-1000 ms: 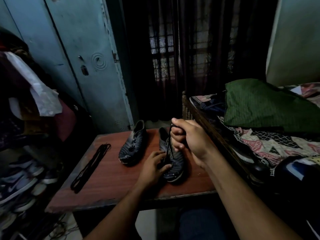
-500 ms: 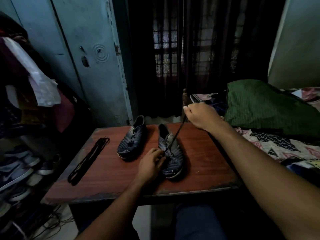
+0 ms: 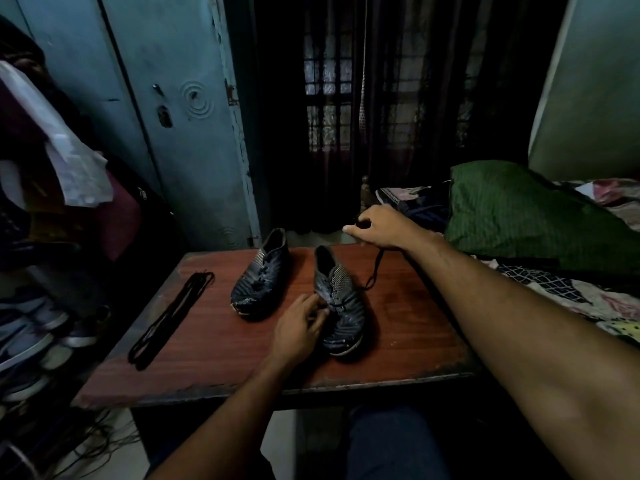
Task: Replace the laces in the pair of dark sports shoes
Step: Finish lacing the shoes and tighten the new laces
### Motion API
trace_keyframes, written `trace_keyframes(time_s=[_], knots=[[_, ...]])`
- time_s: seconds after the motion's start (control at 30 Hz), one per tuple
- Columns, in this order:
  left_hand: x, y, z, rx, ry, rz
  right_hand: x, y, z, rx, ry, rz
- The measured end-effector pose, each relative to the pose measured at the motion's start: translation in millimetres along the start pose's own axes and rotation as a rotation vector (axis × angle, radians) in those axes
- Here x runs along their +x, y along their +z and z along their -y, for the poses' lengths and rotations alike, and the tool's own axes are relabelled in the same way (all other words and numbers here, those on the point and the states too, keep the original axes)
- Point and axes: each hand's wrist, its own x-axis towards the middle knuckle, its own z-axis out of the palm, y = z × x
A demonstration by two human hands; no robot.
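The right hand (image 3: 382, 227) pinches the old lace (image 3: 375, 268) between curled fingers, now over the far edge of the table, beyond the right shoe (image 3: 341, 303); a second ago it was clenched directly above that shoe, so it has swung out and back, and the lace now sags to the wood instead of running taut. The lace looks nearly free of the upper eyelets, so I judge unlacing this shoe is well along. The left hand (image 3: 301, 329) stays on the shoe's near-left side, fingers pressing near the lower lacing; whether they pinch anything I cannot tell. The other shoe (image 3: 259, 284), left of it, is still laced. The spare laces (image 3: 169, 315) lie further left on the reddish wooden table (image 3: 398, 341). Behind the shoes hang dark curtains (image 3: 398, 116); a blue door (image 3: 180, 116) stands behind-left, a bed (image 3: 554, 271) to the right.
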Motion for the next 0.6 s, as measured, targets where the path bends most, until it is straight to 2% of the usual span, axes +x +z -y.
trace_keyframes(time_s=[0.1,0.2,0.33,0.4,0.47,0.53,0.6], knots=[[0,0,1,-0.023,-0.015,0.013,4,3,-3,0.143,0.061,-0.024],[-1,0,3,-0.011,-0.021,0.019,4,1,-3,0.321,0.095,0.058],[0,-1,0,0.029,-0.041,0.023,9,7,-11,0.266,0.116,0.061],[0,-1,1,0.025,-0.04,0.025,10,12,-16,0.212,0.112,0.166],[0,-1,1,0.023,-0.049,0.023,7,11,-18,0.036,0.071,0.256],[-1,-1,0,0.004,-0.059,0.013,-1,12,-8,-0.156,-0.001,0.248],[-1,-2,-2,-0.011,-0.067,0.003,-16,19,10,-0.148,-0.094,0.192]])
